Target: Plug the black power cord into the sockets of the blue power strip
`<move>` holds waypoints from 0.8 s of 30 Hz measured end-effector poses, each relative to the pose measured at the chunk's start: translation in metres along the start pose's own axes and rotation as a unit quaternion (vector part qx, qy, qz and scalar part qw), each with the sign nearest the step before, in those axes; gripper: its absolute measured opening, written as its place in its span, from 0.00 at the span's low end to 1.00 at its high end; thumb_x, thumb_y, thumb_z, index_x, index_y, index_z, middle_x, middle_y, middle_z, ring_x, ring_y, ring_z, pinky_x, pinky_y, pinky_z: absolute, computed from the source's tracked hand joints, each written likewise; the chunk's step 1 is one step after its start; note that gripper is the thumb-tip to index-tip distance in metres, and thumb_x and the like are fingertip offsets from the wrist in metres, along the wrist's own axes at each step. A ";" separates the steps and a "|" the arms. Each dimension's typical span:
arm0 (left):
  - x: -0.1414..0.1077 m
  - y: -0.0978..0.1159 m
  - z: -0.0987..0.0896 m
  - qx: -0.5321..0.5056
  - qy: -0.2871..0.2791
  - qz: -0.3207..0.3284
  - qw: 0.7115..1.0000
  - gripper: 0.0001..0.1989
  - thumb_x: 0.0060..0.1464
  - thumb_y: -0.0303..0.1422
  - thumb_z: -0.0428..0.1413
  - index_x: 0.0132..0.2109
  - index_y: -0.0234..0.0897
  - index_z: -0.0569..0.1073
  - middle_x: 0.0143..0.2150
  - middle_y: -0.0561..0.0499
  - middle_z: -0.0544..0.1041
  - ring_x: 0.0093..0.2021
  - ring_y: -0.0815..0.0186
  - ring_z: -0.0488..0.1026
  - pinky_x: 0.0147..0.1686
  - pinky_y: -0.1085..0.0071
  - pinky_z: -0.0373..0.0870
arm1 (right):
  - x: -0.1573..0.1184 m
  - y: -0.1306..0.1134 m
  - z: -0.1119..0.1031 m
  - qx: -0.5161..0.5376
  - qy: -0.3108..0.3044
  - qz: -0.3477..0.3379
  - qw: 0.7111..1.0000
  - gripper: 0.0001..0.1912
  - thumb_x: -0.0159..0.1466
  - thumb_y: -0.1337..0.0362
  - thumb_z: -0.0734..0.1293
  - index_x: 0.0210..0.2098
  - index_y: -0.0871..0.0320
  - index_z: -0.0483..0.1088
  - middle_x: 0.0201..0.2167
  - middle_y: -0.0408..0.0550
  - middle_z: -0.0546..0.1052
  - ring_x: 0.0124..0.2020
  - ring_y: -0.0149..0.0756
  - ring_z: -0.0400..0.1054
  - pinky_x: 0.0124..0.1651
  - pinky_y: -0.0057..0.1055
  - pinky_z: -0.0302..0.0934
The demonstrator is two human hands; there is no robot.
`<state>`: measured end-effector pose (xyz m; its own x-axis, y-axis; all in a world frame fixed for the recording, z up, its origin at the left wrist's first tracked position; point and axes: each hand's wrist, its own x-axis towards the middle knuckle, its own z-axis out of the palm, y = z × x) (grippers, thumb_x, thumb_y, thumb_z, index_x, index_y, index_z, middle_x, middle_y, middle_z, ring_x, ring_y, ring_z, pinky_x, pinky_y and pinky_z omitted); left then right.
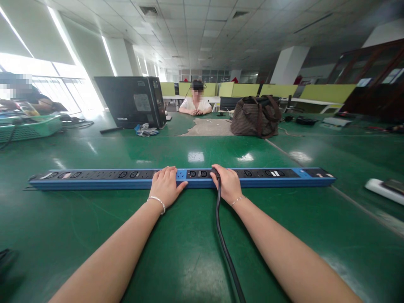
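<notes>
Head view: power strip (200, 184), flat across the counter (176, 252); your left hand (165, 187) clasps its width, likely for steadiness; your right hand (227, 183) grips the black plug (216, 171) at its top.

One left hand (164, 186) and one right hand (229, 185) on one power strip (199, 183); one cord (221, 231) in the right; beyond the left, one computer (126, 103), one basket (34, 127); beyond the right, one bag (249, 115).

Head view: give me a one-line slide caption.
Left hand rests on a blue power strip on a green table; right hand holds a black cable by its plug at the strip.
</notes>
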<state>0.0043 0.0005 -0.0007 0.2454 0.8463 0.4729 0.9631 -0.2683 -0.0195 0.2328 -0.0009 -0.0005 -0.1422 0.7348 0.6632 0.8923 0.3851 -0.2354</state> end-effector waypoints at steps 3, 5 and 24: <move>0.000 0.000 0.000 -0.003 0.001 0.001 1.000 0.29 0.56 0.50 0.44 0.54 0.32 0.65 0.57 0.37 0.69 0.59 0.52 0.63 0.56 0.55 0.57 | -0.003 0.002 0.003 0.007 0.008 -0.003 1.000 0.15 0.67 0.60 0.57 0.47 0.59 0.69 0.44 0.52 0.77 0.44 0.38 0.72 0.51 0.35 0.58; 0.000 0.000 0.000 -0.004 0.002 0.003 1.000 0.29 0.56 0.50 0.44 0.54 0.32 0.66 0.57 0.37 0.69 0.59 0.52 0.63 0.56 0.55 0.57 | -0.003 0.002 0.003 0.007 0.010 -0.003 1.000 0.15 0.67 0.60 0.58 0.47 0.59 0.69 0.44 0.52 0.77 0.44 0.39 0.72 0.52 0.36 0.58; 0.000 0.000 -0.001 -0.007 0.004 0.002 1.000 0.29 0.56 0.50 0.44 0.54 0.31 0.66 0.57 0.38 0.70 0.58 0.53 0.64 0.56 0.55 0.57 | 0.003 0.073 -0.046 0.187 0.190 0.196 0.944 0.22 0.63 0.50 0.57 0.38 0.58 0.75 0.38 0.50 0.79 0.42 0.41 0.71 0.47 0.37 0.63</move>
<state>0.0041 -0.0005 0.0001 0.2479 0.8414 0.4802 0.9605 -0.2783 -0.0082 0.3169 0.0034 0.0170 0.3942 0.6358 0.6636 0.6209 0.3481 -0.7023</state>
